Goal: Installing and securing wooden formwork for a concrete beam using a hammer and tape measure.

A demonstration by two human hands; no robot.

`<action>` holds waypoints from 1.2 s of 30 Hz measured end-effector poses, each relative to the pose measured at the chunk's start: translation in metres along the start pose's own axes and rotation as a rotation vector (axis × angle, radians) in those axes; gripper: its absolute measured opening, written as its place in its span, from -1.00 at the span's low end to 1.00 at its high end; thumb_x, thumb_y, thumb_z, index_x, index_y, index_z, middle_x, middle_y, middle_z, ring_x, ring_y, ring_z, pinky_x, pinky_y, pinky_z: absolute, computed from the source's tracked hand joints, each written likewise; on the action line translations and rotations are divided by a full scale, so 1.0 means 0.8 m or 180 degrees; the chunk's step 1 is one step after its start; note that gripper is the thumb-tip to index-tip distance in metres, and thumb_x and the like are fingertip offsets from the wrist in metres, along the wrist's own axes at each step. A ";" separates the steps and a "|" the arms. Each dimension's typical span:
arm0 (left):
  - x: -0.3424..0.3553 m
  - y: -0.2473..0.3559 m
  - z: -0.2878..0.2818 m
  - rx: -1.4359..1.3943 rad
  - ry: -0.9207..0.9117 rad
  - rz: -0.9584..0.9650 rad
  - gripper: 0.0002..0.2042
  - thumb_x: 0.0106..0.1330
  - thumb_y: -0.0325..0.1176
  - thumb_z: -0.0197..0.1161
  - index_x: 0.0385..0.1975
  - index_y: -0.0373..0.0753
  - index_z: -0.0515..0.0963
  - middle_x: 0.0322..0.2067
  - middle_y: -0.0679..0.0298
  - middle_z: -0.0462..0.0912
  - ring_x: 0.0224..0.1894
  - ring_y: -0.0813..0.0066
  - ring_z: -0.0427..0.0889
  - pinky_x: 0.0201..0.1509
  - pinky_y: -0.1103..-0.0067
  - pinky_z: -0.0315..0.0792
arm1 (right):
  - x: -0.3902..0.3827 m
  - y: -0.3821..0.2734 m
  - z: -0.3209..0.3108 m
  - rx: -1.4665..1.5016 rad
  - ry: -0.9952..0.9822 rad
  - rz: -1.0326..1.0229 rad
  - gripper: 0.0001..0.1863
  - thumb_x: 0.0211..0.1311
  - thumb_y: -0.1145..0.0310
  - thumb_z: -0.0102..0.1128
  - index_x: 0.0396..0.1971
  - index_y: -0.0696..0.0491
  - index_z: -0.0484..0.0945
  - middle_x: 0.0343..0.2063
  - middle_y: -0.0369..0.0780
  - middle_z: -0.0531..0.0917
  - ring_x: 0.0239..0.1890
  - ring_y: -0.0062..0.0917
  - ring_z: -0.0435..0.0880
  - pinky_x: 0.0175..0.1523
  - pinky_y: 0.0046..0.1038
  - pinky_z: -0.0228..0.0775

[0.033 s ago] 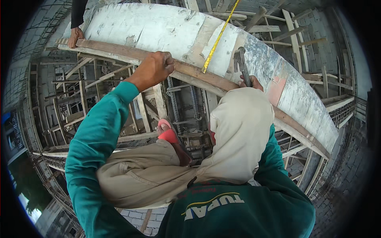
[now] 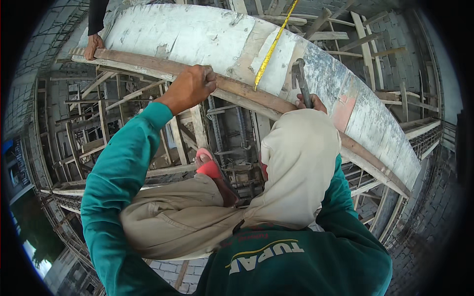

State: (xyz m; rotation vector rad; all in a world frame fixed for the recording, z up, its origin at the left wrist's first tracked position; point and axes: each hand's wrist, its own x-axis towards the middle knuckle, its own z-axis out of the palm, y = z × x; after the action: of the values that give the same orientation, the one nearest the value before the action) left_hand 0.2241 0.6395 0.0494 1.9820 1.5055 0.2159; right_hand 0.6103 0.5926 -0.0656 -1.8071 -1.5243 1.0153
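My left hand [image 2: 191,85] is closed above the brown wooden batten [image 2: 143,62] along the near edge of a big whitish board [image 2: 207,37]. Its fingertips are curled together, and anything between them is hidden. Beyond my raised knee, my right hand [image 2: 317,103] grips a claw hammer [image 2: 299,74] by its handle, the metal head pointing up over the board. Part of that hand is behind the knee. A yellow tape measure blade [image 2: 270,49] stretches across the board, its near end at the batten between my hands.
Another person's hand [image 2: 93,47] presses on the batten's far left end. Below lies an open framework of timber props [image 2: 102,116] and steel bars [image 2: 215,118]. My foot in a red sandal [image 2: 209,168] is above it. More scaffold timber [image 2: 368,47] stands at the far right.
The near end of the tape blade has shifted very slightly right. Both my hands, the hammer and the other person's hand look practically still.
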 end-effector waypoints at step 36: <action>0.013 0.022 0.009 -0.0348 -0.0179 -0.0309 -0.82 0.29 -0.37 0.28 -0.35 -0.42 0.57 -0.52 -0.05 0.60 -0.48 0.12 0.57 -0.29 0.32 0.46 | -0.019 0.008 0.015 0.0225 -0.0225 0.0365 -0.56 0.12 0.13 0.43 -0.11 0.09 0.58 -0.42 -0.20 0.68 -0.39 -0.52 0.60 -0.24 -0.38 0.41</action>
State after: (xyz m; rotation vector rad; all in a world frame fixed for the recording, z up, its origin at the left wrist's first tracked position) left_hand 0.2451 0.6438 0.0510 1.8105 1.5170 0.1955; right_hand 0.6030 0.5754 -0.0746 -1.8443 -1.4207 1.1845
